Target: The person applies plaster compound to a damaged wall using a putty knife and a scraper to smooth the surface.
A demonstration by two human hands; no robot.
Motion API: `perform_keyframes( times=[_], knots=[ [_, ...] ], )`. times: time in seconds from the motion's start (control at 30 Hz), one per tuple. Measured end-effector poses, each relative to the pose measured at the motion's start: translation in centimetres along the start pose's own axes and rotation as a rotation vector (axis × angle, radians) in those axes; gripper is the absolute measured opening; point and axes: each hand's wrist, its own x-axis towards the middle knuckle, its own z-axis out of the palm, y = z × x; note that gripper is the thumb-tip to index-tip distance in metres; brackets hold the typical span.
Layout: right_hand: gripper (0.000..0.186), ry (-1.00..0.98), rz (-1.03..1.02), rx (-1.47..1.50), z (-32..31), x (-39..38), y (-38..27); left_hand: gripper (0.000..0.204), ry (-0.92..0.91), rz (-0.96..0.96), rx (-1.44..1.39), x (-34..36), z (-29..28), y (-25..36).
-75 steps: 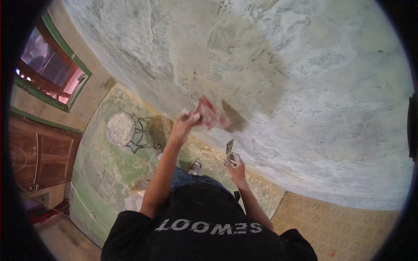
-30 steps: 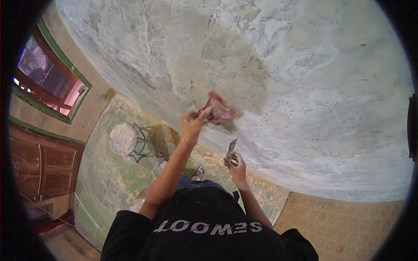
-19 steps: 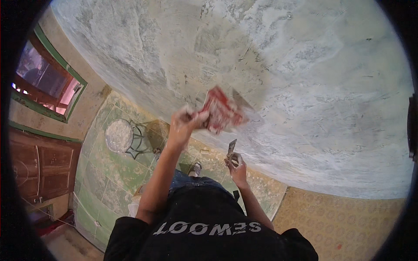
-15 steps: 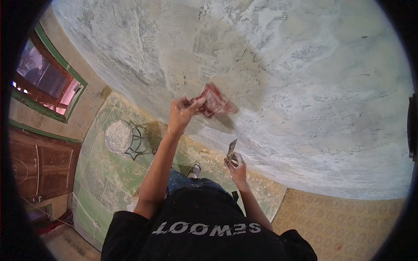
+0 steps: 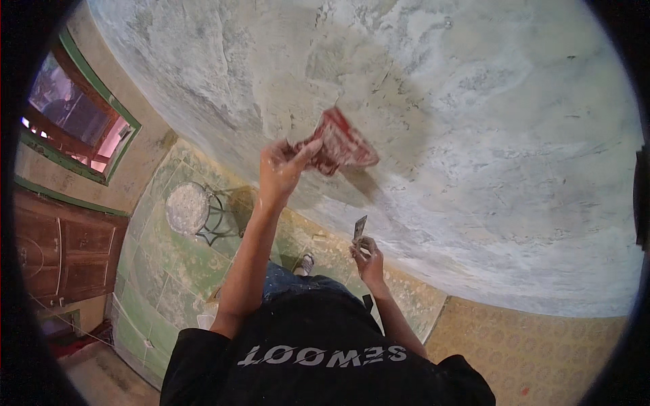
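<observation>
My left hand point(image 5: 281, 166) is raised before the wall, its thumb and fingers closed on a flat, angular red piece point(image 5: 345, 142) smeared with pale plaster. What kind of thing this piece is I cannot make out. Lower and to the right, my right hand point(image 5: 368, 260) grips a small putty knife point(image 5: 360, 228), blade pointing up, and pale residue coats the fingers. Behind both stands the wall point(image 5: 474, 135), covered in patchy grey and white plaster. A shadow falls on it beside the red piece, which seems to be apart from the surface.
A round stool point(image 5: 187, 208) with a plaster-spattered seat and metal legs stands at the left on green floor tiles point(image 5: 145, 271). Farther left are a brown wooden door point(image 5: 74, 260) and a green-framed window point(image 5: 115, 152). Patterned yellowish flooring point(image 5: 514, 352) lies at the lower right.
My left hand has risen a little, bringing the red piece slightly up and to the right. My right hand, with the putty knife, stays nearly where it was.
</observation>
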Motion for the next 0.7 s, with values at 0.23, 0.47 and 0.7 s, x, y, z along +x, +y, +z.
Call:
perform_keyframes(
  times=[0.23, 0.47, 0.7],
  knots=[
    [0.035, 0.009, -0.008, 0.061, -0.1, 0.7, 0.1, 0.017, 0.011, -0.260, 0.244, -4.2, -5.0, -5.5],
    [0.035, -0.024, 0.103, 0.157, 0.2, 0.4, 0.1, 0.016, -0.012, -0.020, -0.136, 0.8, -1.4, 1.2],
    [0.034, 0.004, 0.073, 0.205, 0.2, 0.2, -0.8, 0.015, -0.006, -0.240, 0.209, -3.6, -8.1, -10.2]
  ],
)
